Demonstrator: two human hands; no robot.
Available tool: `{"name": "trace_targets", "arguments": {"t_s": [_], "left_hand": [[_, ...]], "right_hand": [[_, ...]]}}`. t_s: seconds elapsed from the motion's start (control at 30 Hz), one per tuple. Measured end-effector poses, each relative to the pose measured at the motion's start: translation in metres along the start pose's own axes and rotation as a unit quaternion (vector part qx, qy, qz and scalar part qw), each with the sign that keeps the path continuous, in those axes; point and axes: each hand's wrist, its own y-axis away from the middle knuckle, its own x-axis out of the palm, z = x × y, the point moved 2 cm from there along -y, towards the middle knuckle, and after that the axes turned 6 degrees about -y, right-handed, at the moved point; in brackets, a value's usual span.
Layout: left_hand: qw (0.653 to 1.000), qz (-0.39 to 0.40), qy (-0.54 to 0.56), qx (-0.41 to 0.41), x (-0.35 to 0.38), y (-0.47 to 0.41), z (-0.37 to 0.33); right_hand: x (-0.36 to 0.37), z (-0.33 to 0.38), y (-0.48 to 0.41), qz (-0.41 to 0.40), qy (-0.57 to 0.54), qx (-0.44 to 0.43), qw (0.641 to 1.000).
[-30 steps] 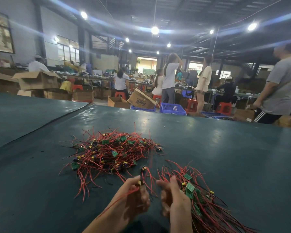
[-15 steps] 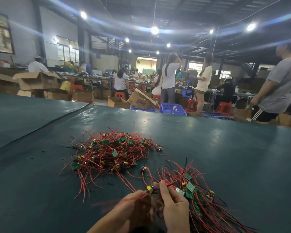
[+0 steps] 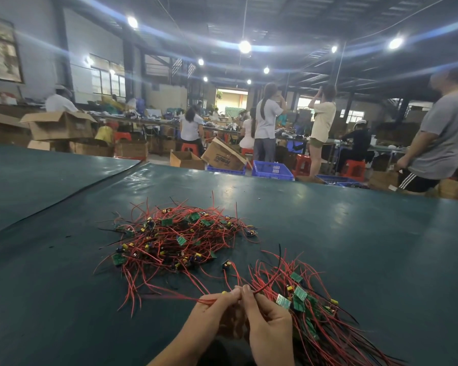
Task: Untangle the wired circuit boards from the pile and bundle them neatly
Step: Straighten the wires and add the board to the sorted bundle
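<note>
A tangled pile [image 3: 177,241] of small green circuit boards with red wires lies on the dark green table [image 3: 354,247] ahead of me. A second, straighter bunch [image 3: 312,313] of wired boards lies at the lower right. My left hand [image 3: 212,315] pinches a few red wires that trail off to the left. My right hand [image 3: 269,326] pinches red wires too, fingertip to fingertip with the left, and rests against the bunch. A small yellow part shows between the fingertips. One loose board [image 3: 226,264] lies between pile and bunch.
The table's far edge [image 3: 275,180] runs across the middle of the view, with a seam [image 3: 72,194] at the left. Beyond it are cardboard boxes [image 3: 58,125], blue crates [image 3: 271,170], red stools and several people; one person [image 3: 439,138] stands close at the far right.
My hands have come together and moved slightly right and down toward the bunch. The board that I held up has dropped below my fingertips. The person at right has shifted a little.
</note>
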Motion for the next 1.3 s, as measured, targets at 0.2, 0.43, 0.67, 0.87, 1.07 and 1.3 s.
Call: {"name": "trace_targets", "arguments": {"t_s": [0.2, 0.43, 0.67, 0.87, 1.07, 1.3], "left_hand": [[0.999, -0.012, 0.014, 0.042, -0.005, -0.004, -0.003], [0.996, -0.018, 0.045, 0.072, -0.004, 0.000, -0.012], [0.983, -0.082, 0.152, 0.059, -0.036, -0.006, -0.021], [0.998, 0.005, 0.057, 0.041, -0.007, -0.003, -0.006], [0.998, 0.050, -0.008, 0.027, 0.002, -0.002, -0.001], [0.997, 0.015, -0.020, 0.073, -0.010, -0.002, -0.009]], "right_hand": [[-0.019, 0.003, -0.011, -0.126, -0.078, 0.041, 0.988], [-0.039, 0.012, -0.022, -0.199, -0.213, 0.043, 0.956], [-0.063, 0.018, -0.028, -0.234, -0.201, -0.014, 0.951], [-0.013, 0.005, -0.006, -0.028, -0.003, -0.041, 0.999], [0.003, -0.003, 0.000, -0.035, 0.014, -0.050, 0.998], [-0.027, 0.007, -0.016, -0.144, -0.097, 0.026, 0.984]]}}
